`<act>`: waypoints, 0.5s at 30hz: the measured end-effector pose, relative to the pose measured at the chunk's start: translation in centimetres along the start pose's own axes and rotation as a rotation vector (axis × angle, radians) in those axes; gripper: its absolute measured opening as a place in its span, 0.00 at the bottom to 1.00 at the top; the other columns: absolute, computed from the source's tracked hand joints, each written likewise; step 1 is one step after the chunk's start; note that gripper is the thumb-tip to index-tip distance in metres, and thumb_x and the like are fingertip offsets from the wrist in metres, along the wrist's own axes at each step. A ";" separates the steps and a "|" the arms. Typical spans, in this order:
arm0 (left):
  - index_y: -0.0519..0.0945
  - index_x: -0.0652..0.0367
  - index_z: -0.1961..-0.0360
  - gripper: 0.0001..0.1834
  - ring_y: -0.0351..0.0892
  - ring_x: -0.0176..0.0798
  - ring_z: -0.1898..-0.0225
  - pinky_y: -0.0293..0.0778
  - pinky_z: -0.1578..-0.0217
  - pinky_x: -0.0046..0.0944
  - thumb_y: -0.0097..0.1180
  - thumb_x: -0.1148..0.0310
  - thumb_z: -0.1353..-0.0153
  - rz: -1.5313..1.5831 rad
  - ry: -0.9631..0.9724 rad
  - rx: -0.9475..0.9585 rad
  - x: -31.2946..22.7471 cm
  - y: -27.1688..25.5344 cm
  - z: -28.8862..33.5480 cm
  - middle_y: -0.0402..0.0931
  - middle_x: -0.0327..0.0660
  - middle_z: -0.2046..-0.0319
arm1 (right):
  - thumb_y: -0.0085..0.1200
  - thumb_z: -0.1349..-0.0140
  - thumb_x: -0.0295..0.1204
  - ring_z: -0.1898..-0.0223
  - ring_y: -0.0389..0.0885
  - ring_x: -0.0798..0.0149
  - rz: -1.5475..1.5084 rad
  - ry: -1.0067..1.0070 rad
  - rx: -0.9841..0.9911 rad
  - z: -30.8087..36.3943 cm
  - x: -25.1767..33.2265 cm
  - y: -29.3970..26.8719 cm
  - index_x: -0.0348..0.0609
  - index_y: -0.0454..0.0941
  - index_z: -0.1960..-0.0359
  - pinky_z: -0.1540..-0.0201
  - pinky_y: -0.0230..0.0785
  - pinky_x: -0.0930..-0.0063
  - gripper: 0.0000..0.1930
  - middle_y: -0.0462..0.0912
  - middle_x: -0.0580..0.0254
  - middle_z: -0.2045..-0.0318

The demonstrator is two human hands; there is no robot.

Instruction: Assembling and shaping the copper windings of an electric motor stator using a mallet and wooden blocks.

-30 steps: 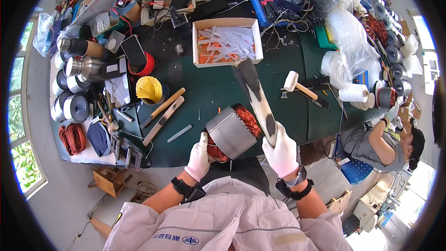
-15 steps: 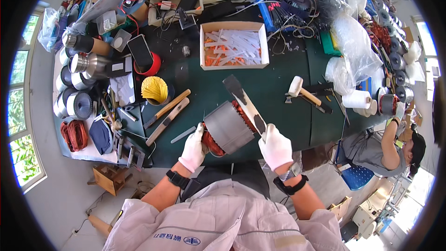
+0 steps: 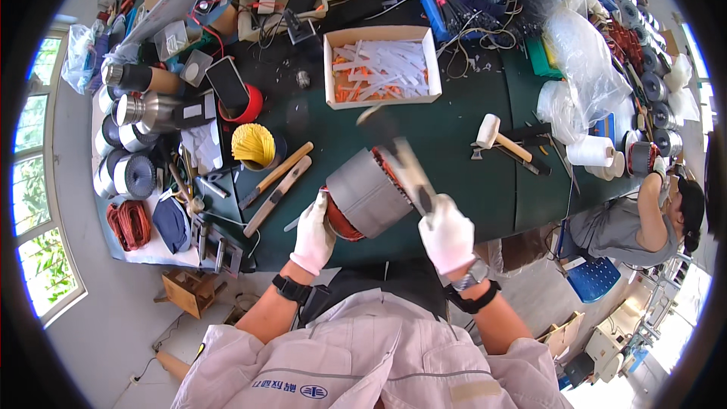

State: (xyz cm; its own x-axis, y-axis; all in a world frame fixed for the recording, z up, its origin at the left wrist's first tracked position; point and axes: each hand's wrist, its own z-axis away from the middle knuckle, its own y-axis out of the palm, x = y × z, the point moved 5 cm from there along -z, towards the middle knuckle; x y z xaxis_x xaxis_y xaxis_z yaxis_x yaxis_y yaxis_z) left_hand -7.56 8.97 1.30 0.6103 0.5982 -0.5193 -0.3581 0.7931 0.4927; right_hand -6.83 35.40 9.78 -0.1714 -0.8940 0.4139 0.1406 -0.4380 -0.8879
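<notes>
A grey cylindrical motor stator (image 3: 371, 195) with red-brown windings at both ends lies tilted near the table's front edge. My gloved left hand (image 3: 313, 233) grips its left end, the fingers partly hidden behind the winding. In my gloved right hand (image 3: 447, 235) is a pale wooden paddle-like tool (image 3: 411, 174) with a dark, broad end, closed in the fingers. Motion blurs that tool. It slants up and to the left past the stator's right-hand winding; whether it touches the winding I cannot tell.
Left of the stator lie two wooden-handled tools (image 3: 279, 195) beside a pot of yellow sleeving (image 3: 253, 145). A box of paper strips (image 3: 382, 98) sits behind. Rightward are a white-headed mallet (image 3: 491, 132) and white thread spools (image 3: 591, 151). A co-worker (image 3: 628, 227) is at far right.
The dark end of the wooden tool has swung slightly up and right and is blurred. The stator has shifted slightly up and left, still in my left hand's grip.
</notes>
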 end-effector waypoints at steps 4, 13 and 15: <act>0.73 0.64 0.36 0.25 0.77 0.43 0.38 0.70 0.34 0.49 0.47 0.54 0.21 -0.073 0.027 -0.026 0.1 0.7 0.8 0.77 0.44 0.39 | 0.59 0.35 0.35 0.72 0.86 0.45 0.027 0.114 0.039 -1.3 -1.9 0.5 0.44 0.73 0.58 0.67 0.81 0.53 0.11 0.83 0.51 0.70; 0.73 0.62 0.36 0.30 0.78 0.43 0.40 0.73 0.38 0.44 0.41 0.45 0.21 -0.256 0.149 -0.169 0.0 0.2 -1.0 0.77 0.45 0.39 | 0.58 0.34 0.37 0.70 0.87 0.48 0.049 0.066 0.063 -1.5 -3.7 1.5 0.44 0.73 0.58 0.67 0.81 0.54 0.12 0.83 0.52 0.69; 0.73 0.63 0.36 0.32 0.77 0.44 0.40 0.72 0.37 0.44 0.41 0.45 0.21 -0.264 0.155 -0.200 -0.5 1.0 -1.5 0.77 0.45 0.39 | 0.59 0.36 0.35 0.69 0.86 0.45 -0.041 0.116 0.038 -1.3 -6.6 1.6 0.43 0.72 0.55 0.66 0.81 0.53 0.14 0.83 0.50 0.68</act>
State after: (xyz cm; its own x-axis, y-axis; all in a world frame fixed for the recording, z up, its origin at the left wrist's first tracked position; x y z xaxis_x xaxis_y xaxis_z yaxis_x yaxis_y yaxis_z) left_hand -9.29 9.60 0.95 0.5915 0.3680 -0.7174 -0.3426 0.9202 0.1895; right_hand -6.71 40.75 5.39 -0.2892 -0.8594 0.4217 0.1673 -0.4791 -0.8616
